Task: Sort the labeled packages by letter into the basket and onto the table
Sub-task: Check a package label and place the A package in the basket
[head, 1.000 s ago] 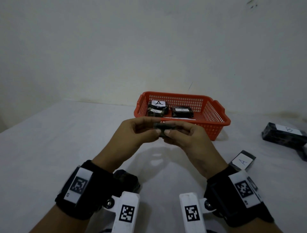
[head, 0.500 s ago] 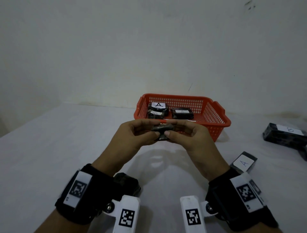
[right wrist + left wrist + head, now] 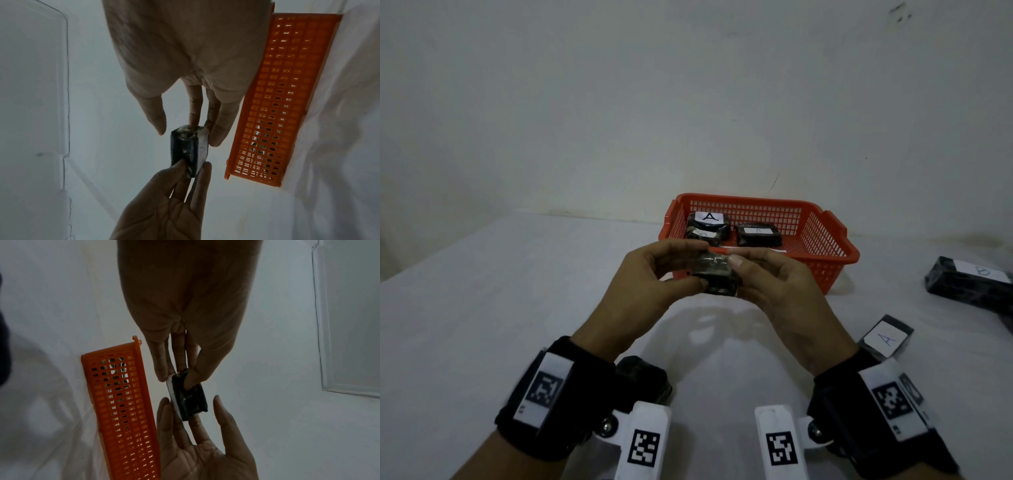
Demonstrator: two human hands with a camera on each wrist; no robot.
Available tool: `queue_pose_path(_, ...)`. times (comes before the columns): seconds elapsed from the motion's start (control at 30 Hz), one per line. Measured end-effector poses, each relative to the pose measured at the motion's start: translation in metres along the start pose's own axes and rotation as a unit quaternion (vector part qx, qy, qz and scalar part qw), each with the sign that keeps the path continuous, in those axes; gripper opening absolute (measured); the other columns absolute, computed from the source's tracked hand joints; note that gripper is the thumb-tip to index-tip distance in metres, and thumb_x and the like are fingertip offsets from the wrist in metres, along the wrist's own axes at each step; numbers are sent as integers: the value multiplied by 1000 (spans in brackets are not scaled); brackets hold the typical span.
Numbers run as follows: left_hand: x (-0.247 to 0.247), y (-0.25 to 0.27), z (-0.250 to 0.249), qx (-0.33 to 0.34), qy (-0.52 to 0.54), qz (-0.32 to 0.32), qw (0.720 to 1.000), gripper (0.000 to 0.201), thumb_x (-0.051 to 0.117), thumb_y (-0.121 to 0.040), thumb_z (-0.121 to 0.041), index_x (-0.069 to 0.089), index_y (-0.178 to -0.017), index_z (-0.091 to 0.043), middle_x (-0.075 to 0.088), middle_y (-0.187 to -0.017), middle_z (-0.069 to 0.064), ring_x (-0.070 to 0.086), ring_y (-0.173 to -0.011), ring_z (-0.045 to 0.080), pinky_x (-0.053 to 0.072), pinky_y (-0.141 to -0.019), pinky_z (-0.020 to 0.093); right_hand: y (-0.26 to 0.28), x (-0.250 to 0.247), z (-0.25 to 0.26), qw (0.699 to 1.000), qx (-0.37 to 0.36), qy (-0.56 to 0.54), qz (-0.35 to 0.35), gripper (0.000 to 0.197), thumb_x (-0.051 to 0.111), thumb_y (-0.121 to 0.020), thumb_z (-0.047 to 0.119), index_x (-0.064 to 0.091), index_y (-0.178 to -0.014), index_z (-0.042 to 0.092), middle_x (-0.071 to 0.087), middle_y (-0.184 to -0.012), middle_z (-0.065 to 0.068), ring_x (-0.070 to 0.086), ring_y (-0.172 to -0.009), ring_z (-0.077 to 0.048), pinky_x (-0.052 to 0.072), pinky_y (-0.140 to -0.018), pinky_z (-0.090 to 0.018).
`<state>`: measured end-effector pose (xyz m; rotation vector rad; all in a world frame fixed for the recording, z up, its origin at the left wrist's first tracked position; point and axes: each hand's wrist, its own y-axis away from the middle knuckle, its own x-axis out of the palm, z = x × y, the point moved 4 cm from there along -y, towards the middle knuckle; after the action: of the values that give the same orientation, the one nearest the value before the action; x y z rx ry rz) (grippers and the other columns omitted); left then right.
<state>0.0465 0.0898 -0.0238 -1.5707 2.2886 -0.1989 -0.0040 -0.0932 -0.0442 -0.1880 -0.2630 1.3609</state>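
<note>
A small black wrapped package (image 3: 717,277) is held above the table in front of the orange basket (image 3: 835,255). My left hand (image 3: 703,265) pinches its left end between thumb and fingers. My right hand (image 3: 736,274) holds the right end with curled fingers. The package's (image 3: 188,151) white label faces the basket (image 3: 287,97), and its letter is too blurred to read. The left wrist view shows my left hand (image 3: 179,378) pinching the package (image 3: 188,397) beside the basket (image 3: 121,402). Two black packages marked A (image 3: 709,222) (image 3: 756,234) lie in the basket.
On the white table (image 3: 482,308), a package labeled A (image 3: 887,337) lies at the right. A longer black package (image 3: 969,281) sits further right, and its label looks like a B. Another dark package (image 3: 643,373) lies under my left wrist. A wall stands close behind the basket.
Both hands have turned the package from edge-on to a broad dark face toward me. The hands stayed in front of the basket.
</note>
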Motion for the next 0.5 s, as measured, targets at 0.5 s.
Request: queue_pose_path(0.5, 4, 1, 0, -3, 8, 17, 1000, 22, 70, -91, -8, 76, -110, -15, 80, -101, -2, 76, -96, 11, 61, -90, 29, 2, 1, 1, 999, -9, 48, 1, 18, 74, -91, 11, 77, -109, 10, 80, -106, -6, 77, -100, -20, 64, -78, -31)
